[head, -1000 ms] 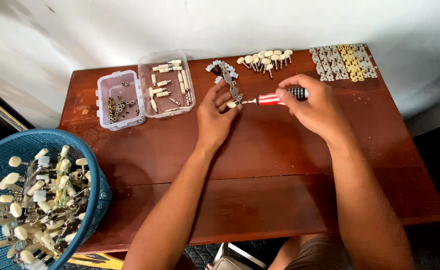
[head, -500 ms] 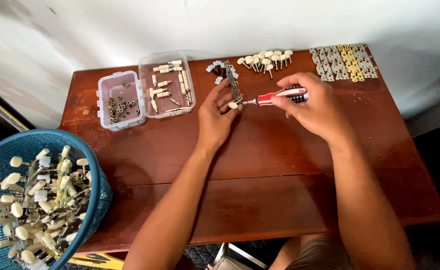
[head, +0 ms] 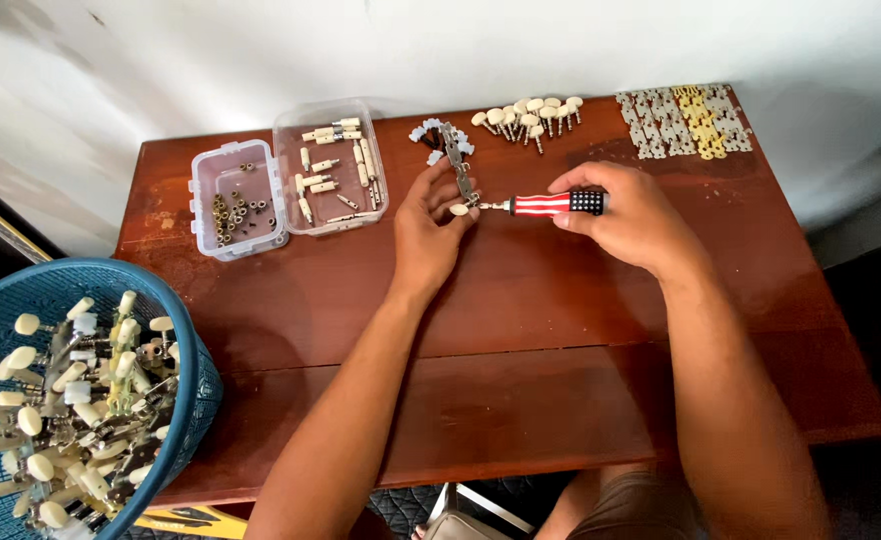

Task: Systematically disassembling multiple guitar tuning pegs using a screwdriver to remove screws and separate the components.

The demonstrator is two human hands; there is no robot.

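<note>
Red-and-white striped screwdriver (head: 553,204) lies level in my right hand (head: 629,215), fingers wrapped around its handle, tip meeting the metal tuning-peg strip with cream knobs (head: 459,172) that my left hand (head: 429,225) pinches on the brown wooden table (head: 561,330).

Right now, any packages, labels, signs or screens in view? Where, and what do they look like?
No labels, signs or screens; only containers.
Left clear plastic box: table's far left, rectangular, holds small dark metal parts.
Right clear plastic box: beside it, rectangular, holds pale pegs and pins.
Blue plastic basket: off the table's left edge, round, latticed, full of cream-knobbed metal parts.
</note>
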